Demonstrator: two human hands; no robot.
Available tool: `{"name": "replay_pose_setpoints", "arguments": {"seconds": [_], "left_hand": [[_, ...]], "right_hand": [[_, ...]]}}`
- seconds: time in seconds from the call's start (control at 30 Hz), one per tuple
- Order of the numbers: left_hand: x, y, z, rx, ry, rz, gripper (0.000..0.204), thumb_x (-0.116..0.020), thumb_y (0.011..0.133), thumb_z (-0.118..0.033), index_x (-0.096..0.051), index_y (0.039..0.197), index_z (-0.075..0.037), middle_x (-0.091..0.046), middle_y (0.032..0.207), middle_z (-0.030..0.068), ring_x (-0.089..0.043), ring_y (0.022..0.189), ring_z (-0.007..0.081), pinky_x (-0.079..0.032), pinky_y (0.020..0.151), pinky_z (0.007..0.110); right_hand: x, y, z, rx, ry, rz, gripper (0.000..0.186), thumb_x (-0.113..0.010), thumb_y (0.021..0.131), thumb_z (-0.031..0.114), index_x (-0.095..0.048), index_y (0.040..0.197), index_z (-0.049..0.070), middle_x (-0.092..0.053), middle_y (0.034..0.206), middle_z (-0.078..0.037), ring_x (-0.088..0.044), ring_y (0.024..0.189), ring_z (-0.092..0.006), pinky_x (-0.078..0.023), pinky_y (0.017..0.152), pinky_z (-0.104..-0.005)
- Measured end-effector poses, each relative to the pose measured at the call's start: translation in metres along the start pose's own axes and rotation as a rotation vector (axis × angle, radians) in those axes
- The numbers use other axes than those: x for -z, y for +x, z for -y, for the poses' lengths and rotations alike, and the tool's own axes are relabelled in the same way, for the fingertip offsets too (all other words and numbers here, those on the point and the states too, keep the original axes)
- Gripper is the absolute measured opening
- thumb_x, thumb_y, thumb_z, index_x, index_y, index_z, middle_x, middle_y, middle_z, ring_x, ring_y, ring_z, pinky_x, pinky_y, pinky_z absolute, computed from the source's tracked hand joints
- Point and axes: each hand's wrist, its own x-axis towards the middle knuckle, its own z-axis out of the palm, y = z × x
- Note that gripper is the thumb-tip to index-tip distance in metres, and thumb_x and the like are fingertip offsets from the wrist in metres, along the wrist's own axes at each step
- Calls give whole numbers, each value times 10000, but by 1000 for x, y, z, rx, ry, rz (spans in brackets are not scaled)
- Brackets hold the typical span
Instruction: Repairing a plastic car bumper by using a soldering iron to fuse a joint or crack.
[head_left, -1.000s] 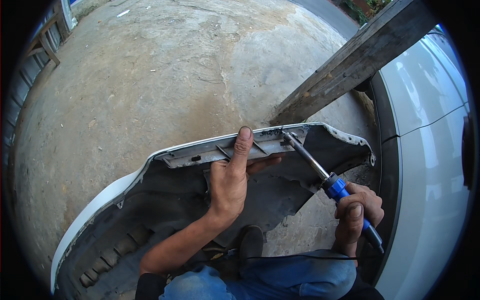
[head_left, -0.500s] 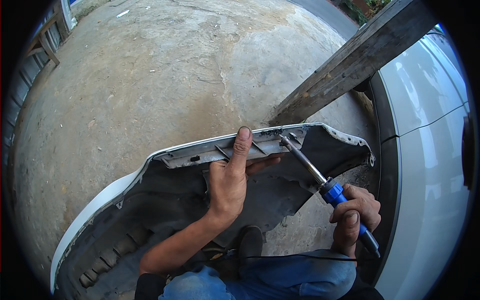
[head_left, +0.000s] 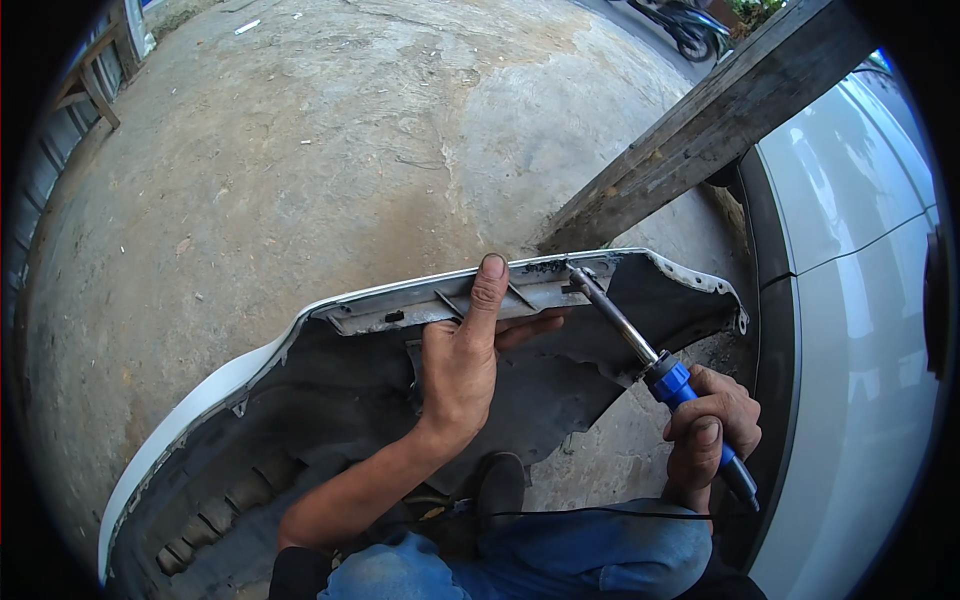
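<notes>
Left hand (head_left: 458,375): fingers (head_left: 535,327) closed around the pale inner strip (head_left: 410,316) of a car bumper (head_left: 535,385), thumb laid over the strip up to the white rim, other fingers under it and partly hidden. Likely reason: a pinch from both faces steadies the edge while leaving the stretch right of the thumb uncovered.

Right hand (head_left: 712,425): fingers wrapped in a fist about the blue handle of a soldering iron (head_left: 622,328). The metal shaft slants up and leftward from the fist, its tip beside a dark, rough patch (head_left: 545,267) just right of the left thumb. Contact at the tip cannot be made out. Gripping well back on the handle presumably keeps skin off the shaft, which may be hot; the two hands stand apart, probably for the same reason.

Bumper position: hollow side toward the wearer, spreading left and below the left fingers, with its narrow, holed end reaching right of the iron's tip. This pose puts the inner face in view and within reach.

Around the fingers: black cord (head_left: 640,515) across the jeans (head_left: 640,550), below the right fist; shoe (head_left: 502,480) below the left fingers; wooden post (head_left: 720,130) beyond the iron's tip; white car (head_left: 860,320) right of the right fist; concrete floor (head_left: 300,170) beyond the left thumb.
</notes>
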Motion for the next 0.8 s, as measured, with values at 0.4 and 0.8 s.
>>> {"name": "replay_pose_setpoints", "arguments": {"seconds": [0.4, 0.8], "left_hand": [[1, 0, 1, 13, 3, -13, 520, -554, 1028, -404, -612, 1126, 103, -714, 1019, 237, -740, 915, 327, -629, 823, 421], [-1, 0, 1, 3, -2, -12, 505, -547, 1032, -400, -616, 1112, 93, -716, 1018, 231, -741, 911, 327, -633, 814, 419]], "right_hand": [[-1, -1, -3, 9, -21, -9, 299, -578, 927, 286, -668, 737, 74, -557, 548, -12, -494, 461, -135, -417, 486, -297], [1, -2, -3, 11, 22, 6, 312, -581, 935, 304, -671, 741, 77, -549, 546, -15, -503, 471, -141, -419, 486, -296]]}}
